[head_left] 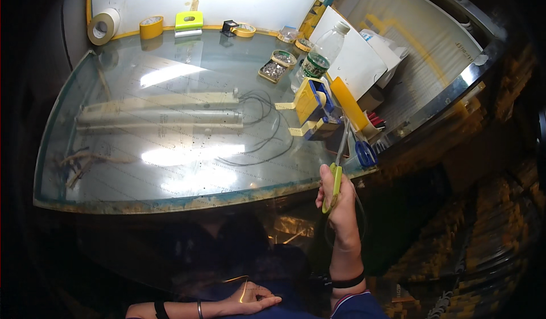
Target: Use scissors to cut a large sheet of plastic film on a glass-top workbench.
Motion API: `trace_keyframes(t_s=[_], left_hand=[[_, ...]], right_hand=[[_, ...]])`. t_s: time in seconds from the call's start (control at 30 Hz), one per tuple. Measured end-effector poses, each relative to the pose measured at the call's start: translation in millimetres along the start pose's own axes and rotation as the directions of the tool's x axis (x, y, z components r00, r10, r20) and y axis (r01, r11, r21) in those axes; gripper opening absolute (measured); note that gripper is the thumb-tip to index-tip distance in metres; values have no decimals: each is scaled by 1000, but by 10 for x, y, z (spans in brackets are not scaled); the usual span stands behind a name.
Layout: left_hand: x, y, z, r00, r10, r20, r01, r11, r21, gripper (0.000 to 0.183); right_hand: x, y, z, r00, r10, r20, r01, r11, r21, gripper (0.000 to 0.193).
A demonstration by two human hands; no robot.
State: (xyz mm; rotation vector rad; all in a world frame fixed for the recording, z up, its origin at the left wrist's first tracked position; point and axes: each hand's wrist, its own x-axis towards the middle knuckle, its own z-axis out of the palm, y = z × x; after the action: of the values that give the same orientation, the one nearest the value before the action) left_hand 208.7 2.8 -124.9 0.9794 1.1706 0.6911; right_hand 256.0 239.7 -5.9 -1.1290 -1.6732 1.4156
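Observation:
My right hand (pixel 342 202), at the right front edge of the glass-topped table, is closed round the yellow-green handle of a pair of scissors (pixel 336 183). Their metal blades point away from me, toward a yellow and blue tape dispenser (pixel 311 104). A second pair of scissors with blue handles (pixel 365 153) is just right of the blades. Low in the view, in front of my body, my left hand (pixel 254 298) has its fingers curled and its thumb along them. A thin, shiny yellow line (pixel 244 289) crosses that hand; whatever the fingers grip is hidden.
On the glass tabletop (pixel 114 179) stand tape rolls (pixel 151 27), a green hole punch (pixel 189 23), dishes of small metal pieces (pixel 274 68) and a clear bottle (pixel 327 51). Dark cables (pixel 267 120) show near the middle. A white board (pixel 347 51) leans at the right.

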Motion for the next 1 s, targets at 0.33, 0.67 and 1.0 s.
trace_keyframes(t_s=[0.33,0.67,1.0], left_hand=[[-100,68,82,954,237,-186,-253,965,-68,32],[-133,-3,72,933,243,-265,-253,967,-3,31],[-1834,71,-1117,893,-195,-406,194,980,-43,23]], right_hand=[[60,-217,-40,1000,-16,10,16,1000,-8,33],[146,-204,-121,998,-60,-23,62,996,63,33],[-315,-22,142,981,78,179,-104,984,142,34]])
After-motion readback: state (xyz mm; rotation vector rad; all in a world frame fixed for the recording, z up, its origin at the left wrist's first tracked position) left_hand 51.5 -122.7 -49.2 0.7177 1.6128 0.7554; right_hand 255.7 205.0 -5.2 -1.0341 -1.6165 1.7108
